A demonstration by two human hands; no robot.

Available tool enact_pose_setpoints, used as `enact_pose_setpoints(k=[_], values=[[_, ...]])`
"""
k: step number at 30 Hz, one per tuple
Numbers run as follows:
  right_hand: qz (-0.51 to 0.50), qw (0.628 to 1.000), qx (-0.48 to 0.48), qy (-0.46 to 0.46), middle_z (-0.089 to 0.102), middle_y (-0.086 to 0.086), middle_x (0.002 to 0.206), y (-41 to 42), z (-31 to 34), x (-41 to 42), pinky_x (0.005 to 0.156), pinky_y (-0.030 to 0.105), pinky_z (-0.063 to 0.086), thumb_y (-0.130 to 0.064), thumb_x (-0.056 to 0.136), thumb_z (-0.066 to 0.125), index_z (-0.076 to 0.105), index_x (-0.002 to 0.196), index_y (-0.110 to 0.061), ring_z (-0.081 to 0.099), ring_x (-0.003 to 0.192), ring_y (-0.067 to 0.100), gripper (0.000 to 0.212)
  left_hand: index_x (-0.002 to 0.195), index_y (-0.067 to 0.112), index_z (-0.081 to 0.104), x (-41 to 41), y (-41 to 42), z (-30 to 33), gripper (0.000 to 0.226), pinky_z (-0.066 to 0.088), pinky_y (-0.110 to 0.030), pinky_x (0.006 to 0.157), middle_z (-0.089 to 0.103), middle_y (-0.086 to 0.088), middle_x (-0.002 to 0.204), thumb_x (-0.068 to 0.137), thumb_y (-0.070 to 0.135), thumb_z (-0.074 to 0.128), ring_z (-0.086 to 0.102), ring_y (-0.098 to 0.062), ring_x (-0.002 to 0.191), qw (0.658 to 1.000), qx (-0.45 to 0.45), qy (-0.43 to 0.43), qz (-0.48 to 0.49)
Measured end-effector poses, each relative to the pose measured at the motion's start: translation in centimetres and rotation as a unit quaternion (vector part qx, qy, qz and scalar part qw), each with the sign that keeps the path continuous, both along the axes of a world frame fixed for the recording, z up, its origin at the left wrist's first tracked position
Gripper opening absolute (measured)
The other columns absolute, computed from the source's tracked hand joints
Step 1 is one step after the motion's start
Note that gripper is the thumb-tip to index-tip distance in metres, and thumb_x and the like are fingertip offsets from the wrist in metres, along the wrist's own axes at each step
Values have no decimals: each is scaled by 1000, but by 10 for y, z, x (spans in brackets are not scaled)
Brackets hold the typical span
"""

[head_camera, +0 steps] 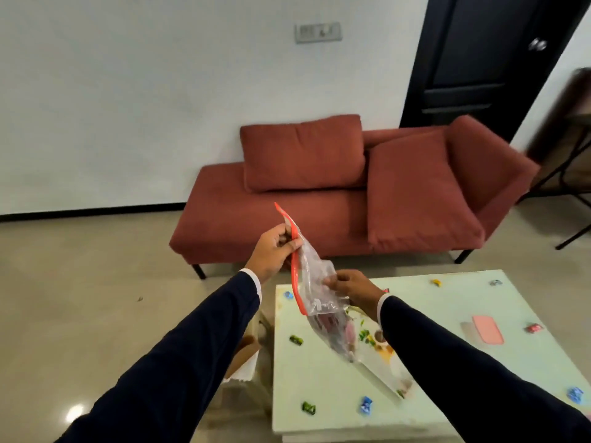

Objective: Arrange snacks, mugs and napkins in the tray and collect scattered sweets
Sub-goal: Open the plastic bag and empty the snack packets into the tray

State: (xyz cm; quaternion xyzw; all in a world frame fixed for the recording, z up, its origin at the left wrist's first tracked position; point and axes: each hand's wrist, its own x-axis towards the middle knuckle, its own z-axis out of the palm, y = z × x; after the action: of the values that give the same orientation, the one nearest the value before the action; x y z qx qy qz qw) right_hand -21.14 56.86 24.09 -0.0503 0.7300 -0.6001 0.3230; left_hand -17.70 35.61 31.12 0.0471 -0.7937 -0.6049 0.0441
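A clear plastic zip bag (315,273) with an orange-red seal strip hangs above the left end of a pale green table (319,378). My left hand (271,251) pinches the seal strip near its top. My right hand (351,290) grips the bag's side lower down. Some dark and pink contents sit in the bag's bottom. Wrapped sweets lie scattered on the table: a green one (295,339), another green one (309,407), a blue one (366,405), a red one (533,328) and a yellow one (437,282). A flat tray with a printed pattern (380,362) lies partly behind the bag and my right sleeve.
A pink flat item (487,329) lies on the table's right part. A rust-red sofa (319,212) with cushions stands beyond the table, against a white wall. A dark door (479,59) is at the back right. A brown paper bag (243,356) sits on the floor left of the table.
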Motion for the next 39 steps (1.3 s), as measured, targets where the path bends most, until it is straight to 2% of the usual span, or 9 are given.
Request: enact_pose_setpoints(k=[5,8,10,13,17,20,28,35,39], values=[[-14,996,41,83,63,5,92,37,31,-27,65,23,47,-21,94,68,62,101,-9,58,75,13,15,92,7,60,-26,43,22,9,50,-23,45,67,6,63,100,2,60,63,-7,49,999,45,10,28],[-40,980,71,180,62,10,118,43,54,-45,89,32,54,-21,94,68,61,120,-11,63,104,21,29,96,4,60,-41,56,26,4,49,-20,47,66,-3,73,99,1,61,66,-7,56,997,76,11,29],[-39,968,51,244,63,8,121,42,73,-53,100,39,52,-21,95,65,62,124,-16,62,113,21,29,96,3,60,-51,63,24,4,54,-25,53,66,-11,81,99,0,61,68,-19,69,995,98,10,9],[-14,967,-4,255,70,2,114,31,96,-56,98,39,55,-23,99,59,64,124,-18,66,110,22,26,98,5,59,-63,73,19,2,61,-38,60,67,-18,89,100,3,61,70,-34,80,987,158,-12,-30],[-16,955,31,296,73,-1,114,18,100,-62,99,37,55,-19,98,61,66,124,-17,68,107,15,27,102,6,58,-80,72,11,4,63,-44,68,74,-19,99,104,7,55,75,-34,85,965,250,-53,-59],[-20,952,60,300,75,-5,109,19,93,-73,98,36,56,-16,97,62,68,123,-21,70,102,9,27,98,7,58,-89,66,2,16,63,-46,72,75,-17,95,108,15,47,76,-35,86,950,291,-84,-80],[44,948,82,305,76,-12,108,38,75,-103,92,32,59,-19,98,61,67,124,-28,71,98,-1,29,92,10,58,-106,80,-26,18,63,-44,73,75,-14,86,107,13,49,76,-40,88,961,250,-106,-44],[106,946,59,300,74,-8,116,91,64,-135,94,34,59,-19,99,60,64,129,-24,70,103,4,31,89,12,60,-117,140,-32,21,63,-47,74,71,-12,82,107,11,48,75,-32,82,964,245,-99,17],[131,943,38,304,73,-7,118,126,56,-145,95,27,57,-16,99,60,63,130,-23,69,106,4,33,92,12,59,-118,178,-35,20,63,-48,75,73,-11,82,108,14,48,76,-31,82,965,235,-104,54]])
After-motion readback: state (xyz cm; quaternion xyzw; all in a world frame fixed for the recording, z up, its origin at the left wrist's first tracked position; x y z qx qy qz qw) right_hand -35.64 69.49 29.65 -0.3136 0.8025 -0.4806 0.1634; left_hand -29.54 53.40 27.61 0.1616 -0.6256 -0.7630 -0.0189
